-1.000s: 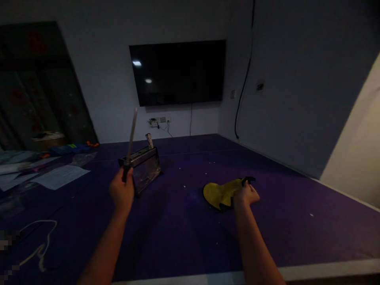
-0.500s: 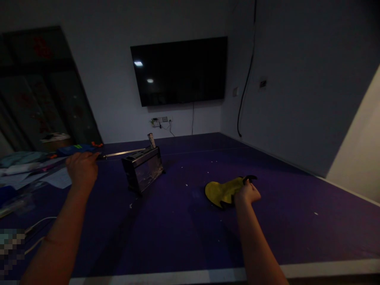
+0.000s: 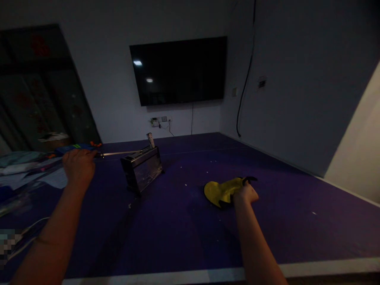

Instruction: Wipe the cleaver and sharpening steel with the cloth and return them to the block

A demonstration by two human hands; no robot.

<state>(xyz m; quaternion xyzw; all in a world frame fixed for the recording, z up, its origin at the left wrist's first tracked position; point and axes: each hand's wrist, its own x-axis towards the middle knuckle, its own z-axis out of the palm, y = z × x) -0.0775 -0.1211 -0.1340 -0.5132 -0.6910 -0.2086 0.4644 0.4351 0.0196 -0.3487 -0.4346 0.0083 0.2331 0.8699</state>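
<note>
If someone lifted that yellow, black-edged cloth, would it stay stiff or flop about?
The yellow cloth would probably flop: it looks creased and bunched towards the right hand. It's likely light, since it looks like thin fabric. It seems unlikely to roll, as its rounded end spreads out over the purple surface.

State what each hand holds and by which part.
The left hand holds a long, thin tool by its dark handle. The right hand holds a yellow, black-edged fabric item by the end opposite its rounded one.
</note>
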